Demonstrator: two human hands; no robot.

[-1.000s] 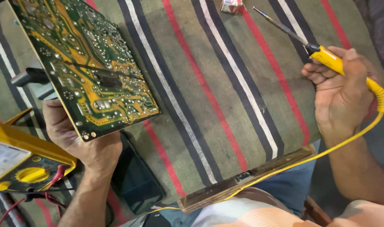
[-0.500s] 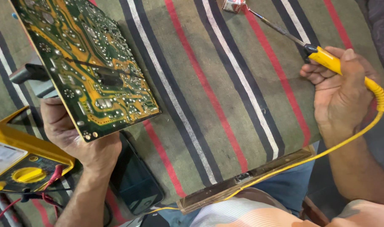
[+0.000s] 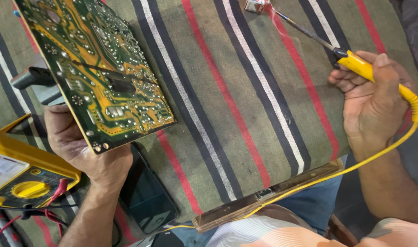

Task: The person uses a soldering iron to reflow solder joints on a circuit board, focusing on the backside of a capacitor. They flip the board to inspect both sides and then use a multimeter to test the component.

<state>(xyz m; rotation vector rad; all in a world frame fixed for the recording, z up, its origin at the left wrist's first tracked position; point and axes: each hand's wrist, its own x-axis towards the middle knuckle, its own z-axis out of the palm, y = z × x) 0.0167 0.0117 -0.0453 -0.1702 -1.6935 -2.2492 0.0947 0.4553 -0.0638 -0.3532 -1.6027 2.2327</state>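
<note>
1. Nearest the camera, a wooden table edge (image 3: 268, 194) runs under a striped cloth (image 3: 245, 105) of olive, red, black and white bands.
2. A dark phone (image 3: 147, 196) lies flat on the cloth beside the left wrist.
3. At the lower left sits a yellow multimeter (image 3: 21, 176) with a round dial and red leads plugged in.
4. The left hand (image 3: 83, 146) grips the board (image 3: 97, 68) from below, fingers curled shut around its lower edge, holding it tilted above the cloth at the upper left.
5. The board shows its solder side: green with wide yellow-orange copper areas, many silvery solder points, a dark square chip near its middle and a screw hole at the lower corner.
6. A grey block (image 3: 35, 80) pokes out from behind the board's left edge.
7. The right hand (image 3: 371, 100) is closed around the yellow handle of the iron (image 3: 355, 61), thumb on top; a yellow cord (image 3: 355, 167) trails from it across the table edge.
8. The iron's thin metal shaft points up-left, its tip at a small red-and-white object (image 3: 256, 5) at the far edge, with a wisp of smoke there.
</note>
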